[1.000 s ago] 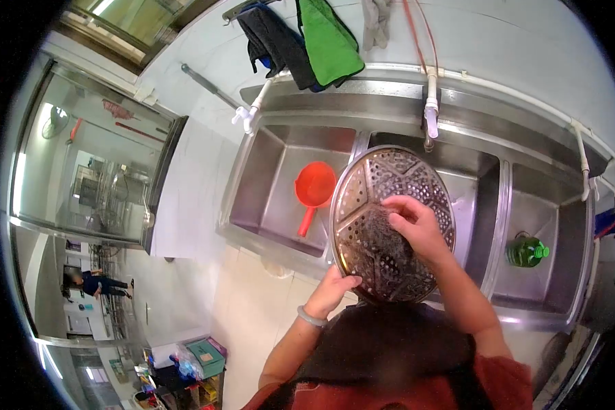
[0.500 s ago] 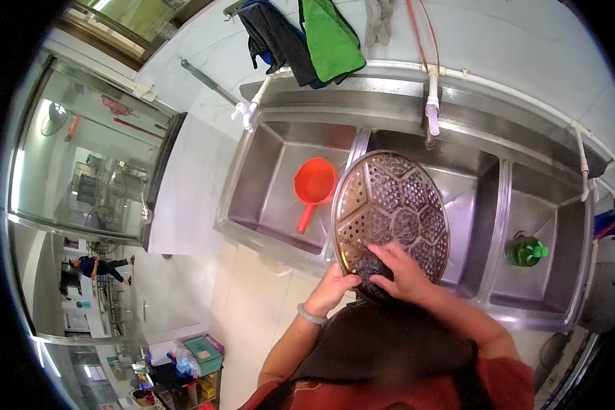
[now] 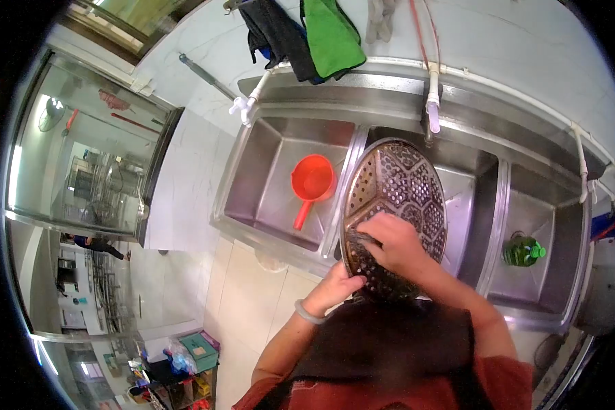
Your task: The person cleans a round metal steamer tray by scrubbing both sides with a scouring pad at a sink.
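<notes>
A round perforated metal steamer plate (image 3: pixel 406 178) is tilted up over the middle sink basin, its embossed face towards me. My left hand (image 3: pixel 335 290) is closed on the plate's lower left rim, thumb on the face; a pale bracelet circles that wrist. Lower on the plate's face, my right hand (image 3: pixel 394 242) presses a dark steel wool scourer (image 3: pixel 364 236), which is mostly hidden under the fingers. Dark stains cover much of the metal.
An orange-red dipper (image 3: pixel 314 181) lies in the left basin (image 3: pixel 253 184). A green bottle (image 3: pixel 524 251) is in the right basin. White taps (image 3: pixel 433 113) project over the sinks. Cloths (image 3: pixel 331 37) hang on the wall behind. A person (image 3: pixel 101 246) is far off at left.
My right hand has moved up the plate with the scourer. The plate has turned slightly and looks narrower. My left hand stays at the rim, a little lower.
</notes>
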The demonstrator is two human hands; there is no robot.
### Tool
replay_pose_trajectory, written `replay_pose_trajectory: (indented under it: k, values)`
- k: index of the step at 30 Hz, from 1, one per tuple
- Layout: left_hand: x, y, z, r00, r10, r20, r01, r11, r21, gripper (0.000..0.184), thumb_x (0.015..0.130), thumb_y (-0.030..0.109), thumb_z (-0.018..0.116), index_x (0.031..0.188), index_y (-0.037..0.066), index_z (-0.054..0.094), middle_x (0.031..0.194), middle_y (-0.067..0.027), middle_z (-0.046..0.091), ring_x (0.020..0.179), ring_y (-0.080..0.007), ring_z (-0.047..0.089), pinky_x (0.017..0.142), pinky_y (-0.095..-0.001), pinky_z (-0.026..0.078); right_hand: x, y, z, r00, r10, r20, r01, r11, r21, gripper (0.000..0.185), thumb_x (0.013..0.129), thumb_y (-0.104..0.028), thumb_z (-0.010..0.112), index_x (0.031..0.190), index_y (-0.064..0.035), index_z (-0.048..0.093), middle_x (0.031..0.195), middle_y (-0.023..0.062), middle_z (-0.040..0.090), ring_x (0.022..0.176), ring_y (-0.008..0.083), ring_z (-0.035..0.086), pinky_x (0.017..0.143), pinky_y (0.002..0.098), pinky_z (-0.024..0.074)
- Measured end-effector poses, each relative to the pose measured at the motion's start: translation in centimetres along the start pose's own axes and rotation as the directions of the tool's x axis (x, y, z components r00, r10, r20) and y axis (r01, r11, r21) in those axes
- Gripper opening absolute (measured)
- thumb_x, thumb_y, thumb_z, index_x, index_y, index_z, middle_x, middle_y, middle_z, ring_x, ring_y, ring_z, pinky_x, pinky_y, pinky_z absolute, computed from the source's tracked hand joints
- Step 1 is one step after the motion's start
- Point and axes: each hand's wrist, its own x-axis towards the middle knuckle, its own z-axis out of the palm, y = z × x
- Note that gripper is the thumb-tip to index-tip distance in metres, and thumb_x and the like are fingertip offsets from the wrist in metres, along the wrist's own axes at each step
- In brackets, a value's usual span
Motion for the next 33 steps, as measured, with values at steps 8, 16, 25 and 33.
replay_pose_trajectory:
  k: [8,16,25,33]
  values:
    - [-0.2,0.8,0.5,1.000,0.001,0.007,-0.001,0.998,0.067,0.038,0.085,-0.007,0.056,0.123,0.002,0.054,0.102,0.0007,0.060,0.089,-0.0100,0.057,0.075,-0.0270,0.050,-1.6,1.6,-0.3,0.968,0.153,0.198,-0.163,0.986,0.035,0.028,0.073,-0.012,0.076,0.099,-0.0063,0.067,0.092,0.0119,0.066,0.086,0.0321,0.065,0.075,0.0372,0.0530]
    - [0.1,0.9,0.0,0.996,-0.057,0.074,0.050,0.994,0.096,0.044,0.086,-0.006,0.056,0.128,0.002,0.050,0.107,-0.0001,0.058,0.094,-0.0106,0.056,0.078,-0.0273,0.050,1.7,0.2,-0.5,0.997,0.018,0.075,-0.023,0.998,0.063,0.028,0.071,-0.011,0.076,0.097,-0.0063,0.066,0.088,0.0116,0.064,0.083,0.0330,0.064,0.072,0.0386,0.0522]
    - [-0.3,0.6,0.3,0.999,-0.049,0.016,0.049,0.998,0.036,0.041,0.086,-0.003,0.059,0.126,0.001,0.051,0.109,-0.0002,0.058,0.097,-0.0116,0.055,0.083,-0.0284,0.050,-2.9,2.4,-0.8,0.940,0.174,0.293,-0.163,0.985,-0.064,0.024,0.072,-0.012,0.075,0.094,-0.0086,0.066,0.088,0.0098,0.063,0.084,0.0319,0.064,0.073,0.0406,0.0521]
    - [0.0,-0.7,-0.3,0.999,-0.036,-0.004,0.037,0.987,0.154,0.036,0.087,-0.002,0.060,0.122,0.001,0.053,0.107,-0.0008,0.061,0.096,-0.0113,0.057,0.084,-0.0289,0.050,-2.0,1.7,0.2,0.964,0.167,0.204,-0.176,0.984,0.027,0.030,0.069,-0.013,0.077,0.098,-0.0090,0.067,0.090,0.0102,0.064,0.086,0.0317,0.064,0.075,0.0392,0.0529]
